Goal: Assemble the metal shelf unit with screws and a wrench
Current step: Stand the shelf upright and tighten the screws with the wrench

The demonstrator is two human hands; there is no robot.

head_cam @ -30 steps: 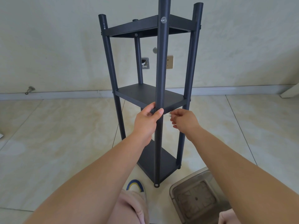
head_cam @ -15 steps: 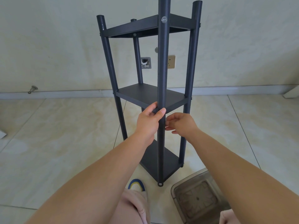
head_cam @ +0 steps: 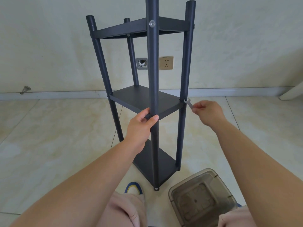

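the near post [head_cam: 153, 89] runs off the top of the frame. the shelf unit [head_cam: 147, 99] stands upright at centre, long axis vertical. the left hand [head_cam: 142, 124] grips that post; the right hand [head_cam: 207, 113] pinches a small wrench [head_cam: 188, 103] slanting up-left, its head at the right post; the screw there is hard to make out.

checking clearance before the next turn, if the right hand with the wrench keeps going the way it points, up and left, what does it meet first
Most likely the right-front post of the shelf unit, at the middle shelf joint. The right hand pinches a small wrench whose open end already sits at that post; actual contact is unclear from this view.
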